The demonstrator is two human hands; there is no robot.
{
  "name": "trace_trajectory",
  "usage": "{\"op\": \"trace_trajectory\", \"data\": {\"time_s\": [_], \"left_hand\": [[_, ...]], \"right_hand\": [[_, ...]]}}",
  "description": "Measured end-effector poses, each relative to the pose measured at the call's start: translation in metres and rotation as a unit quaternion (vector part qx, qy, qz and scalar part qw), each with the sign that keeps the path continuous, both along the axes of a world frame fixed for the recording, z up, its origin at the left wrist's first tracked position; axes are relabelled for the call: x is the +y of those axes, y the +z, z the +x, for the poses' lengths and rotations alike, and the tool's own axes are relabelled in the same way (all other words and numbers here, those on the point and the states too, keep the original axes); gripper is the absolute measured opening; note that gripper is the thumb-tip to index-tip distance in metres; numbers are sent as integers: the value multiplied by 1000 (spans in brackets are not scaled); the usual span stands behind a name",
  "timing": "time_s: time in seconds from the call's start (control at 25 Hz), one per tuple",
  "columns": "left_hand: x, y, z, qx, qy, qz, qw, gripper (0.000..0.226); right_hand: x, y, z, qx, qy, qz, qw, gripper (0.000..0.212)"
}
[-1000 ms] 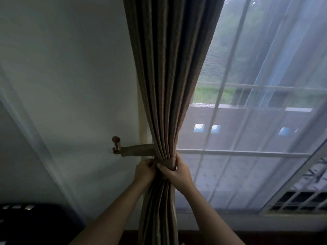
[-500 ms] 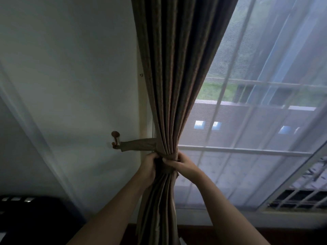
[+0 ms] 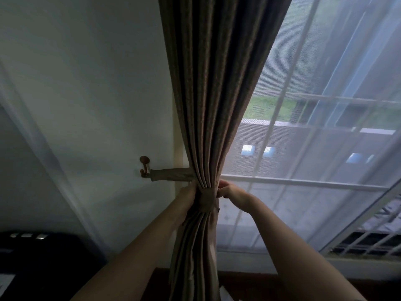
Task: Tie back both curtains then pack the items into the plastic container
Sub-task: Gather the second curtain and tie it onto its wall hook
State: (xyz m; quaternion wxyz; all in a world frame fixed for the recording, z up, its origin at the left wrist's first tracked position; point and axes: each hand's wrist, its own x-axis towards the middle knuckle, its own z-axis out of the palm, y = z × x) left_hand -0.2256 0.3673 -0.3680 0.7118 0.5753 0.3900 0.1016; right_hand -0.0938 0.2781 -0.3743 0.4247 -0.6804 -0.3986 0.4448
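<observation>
left hand (image 3: 187, 197): bare
right hand (image 3: 233, 193): bare
left forearm (image 3: 138, 253): bare to the frame edge
right forearm (image 3: 288, 242): likewise bare

pretty dim overall, cool daylight only through the window (image 3: 314, 137) on the right, curtain (image 3: 208, 83) backlit and dark, lower left nearly black, wide-angle bending at edges, slightly soft

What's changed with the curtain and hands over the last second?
The right hand slid off the front of the curtain to its right edge, where it pinches the tieback, which now shows wrapped around the curtain. The left hand shifted to the left side. The tieback stays looped on the hook.
</observation>
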Motion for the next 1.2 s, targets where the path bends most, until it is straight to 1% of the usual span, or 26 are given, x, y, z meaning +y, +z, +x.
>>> {"op": "trace_trajectory", "data": {"time_s": [0.08, 0.12, 0.2, 0.24, 0.28, 0.32, 0.36, 0.44, 0.48, 0.56, 0.64, 0.68, 0.72, 0.76, 0.8, 0.88, 0.96, 1.0, 1.08, 1.12, 1.16, 1.2], "left_hand": [[-5, 7, -4, -7, -7, -3, 1000, 44], [-5, 8, -4, -12, -6, -11, 1000, 43], [-5, 11, -5, -18, 4, -25, 1000, 42], [-8, 14, -7, -21, 3, -30, 999, 42], [-8, 14, -7, -21, 3, -31, 999, 42], [-7, 15, -6, -21, 6, -32, 999, 41], [-8, 14, -5, -24, 11, -31, 999, 40], [-10, 16, -5, -35, 18, -29, 999, 30], [-11, 15, -5, -36, 23, -33, 999, 23], [-11, 11, -4, -36, 14, -25, 999, 21], [-11, 8, 1, -38, 34, -13, 999, 25], [-9, 6, 5, -39, 57, -18, 997, 28], [-9, 7, 8, -41, 78, -25, 996, 31], [-8, 7, 9, -42, 90, -26, 995, 33], [-9, 7, 9, -44, 97, -27, 994, 33], [-9, 5, 6, -49, 72, -14, 996, 27], [-11, 7, 4, -62, 64, -31, 996, 29], [-11, 6, 4, -67, 72, -39, 994, 31], [-14, 8, 5, -76, 81, -39, 993, 30], [-15, 9, 5, -83, 90, -40, 992, 29], [-15, 8, 6, -92, 91, -44, 991, 29], [-16, 9, 5, -99, 97, -57, 989, 31]], "right_hand": [[-1, 1, 7, -6, 14, -5, 1000, 61], [-1, -1, 9, -6, 19, -16, 1000, 63], [-3, -6, 15, -39, 37, -74, 996, 52], [-5, -11, 19, -57, 50, -101, 992, 57], [-7, -16, 23, -69, 44, -123, 989, 71], [-8, -17, 26, -58, 30, -129, 989, 77], [-8, -18, 27, -48, 4, -116, 992, 70], [-11, -9, 21, -37, -18, -67, 997, 29], [-11, -6, 19, -52, -30, -43, 997, 18], [-12, 8, 11, -50, -46, 24, 997, 19], [-7, 29, 5, -1, -110, 99, 989, 31], [-3, 40, 8, 31, -152, 140, 978, 37], [1, 52, 12, 57, -176, 170, 968, 38], [4, 63, 15, 65, -178, 175, 966, 33], [4, 70, 16, 62, -168, 157, 971, 26], [0, 64, 15, 20, -139, 64, 988, 25], [-4, 43, 13, -68, -96, -31, 993, 26], [-4, 33, 13, -111, -80, -51, 989, 28], [-1, 21, 13, -174, -79, -40, 981, 35], [-1, 21, 12, -191, -79, -31, 978, 39], [-1, 22, 10, -191, -74, -27, 978, 44], [-2, 23, 10, -169, -62, -28, 983, 49]]}}
